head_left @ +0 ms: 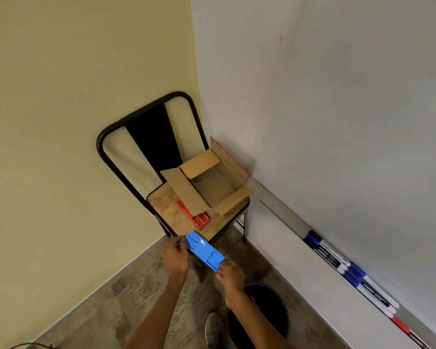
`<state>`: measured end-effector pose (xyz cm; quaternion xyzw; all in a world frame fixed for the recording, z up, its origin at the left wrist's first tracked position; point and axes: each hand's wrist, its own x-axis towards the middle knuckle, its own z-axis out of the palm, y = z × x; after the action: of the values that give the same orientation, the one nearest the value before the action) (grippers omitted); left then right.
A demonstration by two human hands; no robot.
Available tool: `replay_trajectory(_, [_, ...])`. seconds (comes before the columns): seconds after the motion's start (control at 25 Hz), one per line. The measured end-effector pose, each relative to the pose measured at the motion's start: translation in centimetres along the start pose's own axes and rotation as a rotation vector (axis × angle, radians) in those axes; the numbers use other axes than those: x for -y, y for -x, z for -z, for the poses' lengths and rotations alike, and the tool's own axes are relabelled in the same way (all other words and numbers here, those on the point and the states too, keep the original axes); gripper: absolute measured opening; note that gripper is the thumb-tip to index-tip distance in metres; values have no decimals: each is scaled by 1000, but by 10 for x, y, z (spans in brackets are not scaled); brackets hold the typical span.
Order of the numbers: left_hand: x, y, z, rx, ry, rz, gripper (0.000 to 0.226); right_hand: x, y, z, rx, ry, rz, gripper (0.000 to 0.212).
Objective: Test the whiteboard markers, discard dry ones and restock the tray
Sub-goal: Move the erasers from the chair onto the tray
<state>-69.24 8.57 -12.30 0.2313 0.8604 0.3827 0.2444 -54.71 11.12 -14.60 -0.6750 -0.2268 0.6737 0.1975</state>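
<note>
Room corner: a yellow wall [73, 96] meets a whiteboard [337, 122]. The left hand [176, 260] and right hand [230, 274] each pinch one end of a flat blue box [205, 250] over a speckled floor [126, 298]. Just beyond, a chair [166, 205] carries an open cardboard box [181, 187] and a red box [199, 220]. Markers [337, 260] lie in the whiteboard's tray [282, 210]; a dark bin [269, 313] stands below.

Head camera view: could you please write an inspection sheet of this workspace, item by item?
Surface: chair seat, wooden and worn.
Job's things: markers lie in the whiteboard tray; blue box held in front of the chair.
Clutter: open cardboard box and red object on the seat.
Grippers: left hand and right hand each grip one end of the blue box.
Cables: thin dark line on the floor, maybe a cable.
Surroundings: dark bin below the right hand; whiteboard; yellow wall.
</note>
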Motion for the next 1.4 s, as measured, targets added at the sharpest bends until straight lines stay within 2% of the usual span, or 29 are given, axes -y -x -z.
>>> replay_trajectory(0.2, [-2,85,-41,110,-45,-116,21,-33,15,94,-134,153,112,24])
replay_trajectory(0.32, [-5,147,-75,221,-105,-201,23,-49,35,169,-253,96,152,21])
replay_trajectory(0.52, [-28,262,-132,392,-153,-244,20,-76,68,291,-467,-3,204,15])
replay_trajectory(0.64, [-44,321,-164,494,-117,-267,21,-88,94,357,-586,-16,239,14])
replay_trajectory(0.72, [-59,358,-184,533,-83,-321,21,-93,114,402,-583,47,273,12])
replay_trajectory(0.84, [-86,404,-206,600,-46,-422,22,-93,137,454,-715,25,403,6])
replay_trajectory(1.04, [-127,456,-244,714,-99,-595,24,-85,155,515,-959,-26,490,24])
replay_trajectory(1.12, [-141,469,-264,772,-152,-673,34,-76,158,542,-985,-7,498,28])
replay_trajectory(1.24, [-153,481,-291,861,-275,-798,46,-74,149,581,-1002,27,407,32])
replay_trajectory(1.4, [-163,490,-319,943,-366,-834,49,-81,136,615,-956,67,333,27])
